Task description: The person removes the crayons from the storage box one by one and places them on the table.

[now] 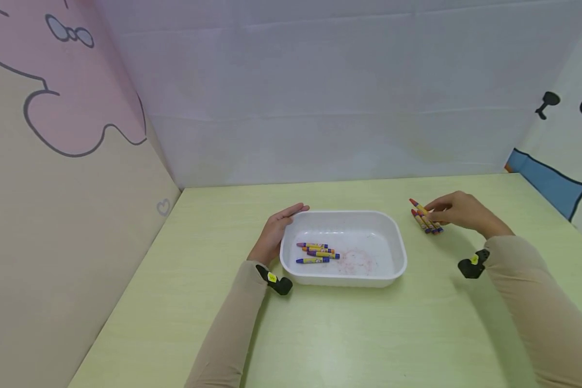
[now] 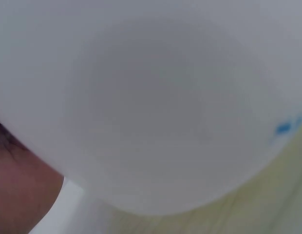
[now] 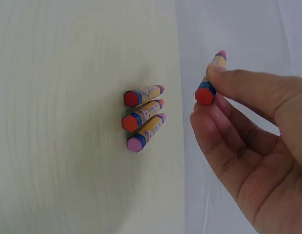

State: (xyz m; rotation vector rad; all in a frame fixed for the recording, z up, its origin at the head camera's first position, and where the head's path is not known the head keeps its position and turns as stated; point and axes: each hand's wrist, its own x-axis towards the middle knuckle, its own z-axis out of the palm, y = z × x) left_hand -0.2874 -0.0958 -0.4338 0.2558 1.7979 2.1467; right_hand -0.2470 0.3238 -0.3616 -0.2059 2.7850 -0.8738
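My right hand (image 1: 461, 209) pinches a red crayon (image 3: 205, 95) between thumb and fingertips, above the table. Below it three crayons lie side by side: a dark red one (image 3: 133, 98), an orange one (image 3: 132, 121) and a pink one (image 3: 136, 143). My left hand (image 1: 273, 233) rests against the left end of a white tray (image 1: 397, 253), its fingers stretched along the far left corner. Inside the tray, towards the left, lie several crayons (image 1: 313, 261) in purple, orange and pinkish tones. The tray's wall (image 2: 156, 122) fills most of the left wrist view.
The light wooden table (image 1: 349, 334) meets a white back wall (image 1: 330, 145). Side panels with cartoon drawings (image 1: 77, 97) stand left and right. Reddish marks (image 1: 356, 261) stain the tray's floor. Each sleeve carries a black wrist camera (image 1: 472, 265).
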